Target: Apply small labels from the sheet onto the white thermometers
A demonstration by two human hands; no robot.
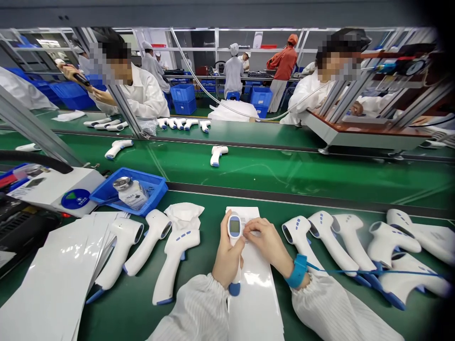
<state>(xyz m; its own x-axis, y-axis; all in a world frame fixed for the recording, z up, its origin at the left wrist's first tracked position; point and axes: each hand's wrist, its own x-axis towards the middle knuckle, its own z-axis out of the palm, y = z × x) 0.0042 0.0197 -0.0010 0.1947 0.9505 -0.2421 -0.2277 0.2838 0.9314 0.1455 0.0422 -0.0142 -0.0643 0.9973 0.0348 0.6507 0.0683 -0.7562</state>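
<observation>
The handheld thermometer (pixel 234 235) was white, with a blue frame around a grey-green screen (pixel 234 226) and a blue cap (pixel 234 289) at the bottom of its handle. Its screen faced the wearer, the head pointing away and the capped end nearest. The left hand (pixel 228 258) gripped it by the handle, covering much of that part. It was above a long white sheet (pixel 256 303) on the green worktop (pixel 199 289). The right hand's fingers (pixel 251 226) were pinched just beside its head; whether they touched was unclear.
</observation>
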